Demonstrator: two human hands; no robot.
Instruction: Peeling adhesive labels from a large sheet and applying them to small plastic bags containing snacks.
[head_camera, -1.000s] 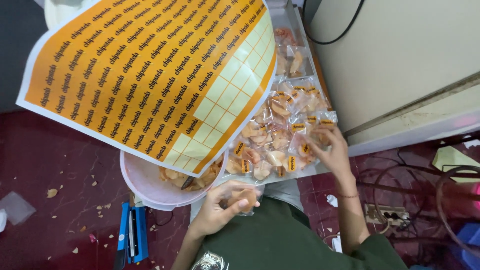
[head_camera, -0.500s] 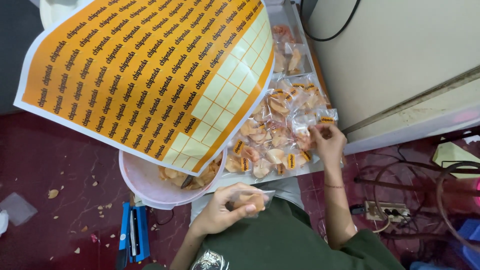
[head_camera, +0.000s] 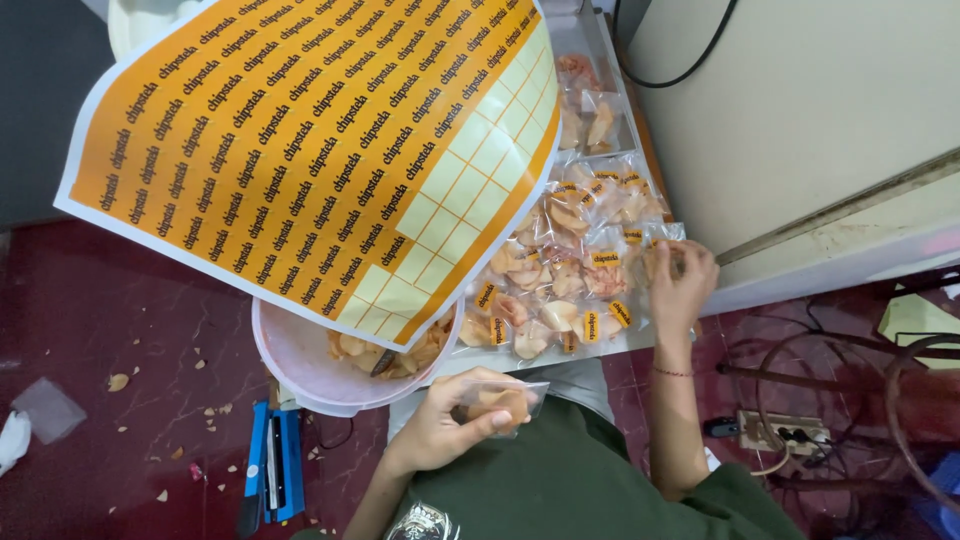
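Gripping a clear snack packet (head_camera: 497, 402) lying crosswise, the left hand (head_camera: 440, 430); right hand (head_camera: 682, 285) clasps another packet (head_camera: 662, 258).

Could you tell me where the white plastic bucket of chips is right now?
In the head view, the white plastic bucket sits lower centre-left on the floor, partly under the orange sticker sheet, above the left hand.

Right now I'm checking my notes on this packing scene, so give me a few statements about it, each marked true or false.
1. The left hand holds a small clear packet of chips. True.
2. The right hand rests in the bucket. False: it is on the pile of sealed packets.
3. The orange sticker sheet partly covers the pink bucket. True.
4. The bucket holds only water. False: loose chips lie in it.
5. A blue tool lies on the floor. True.
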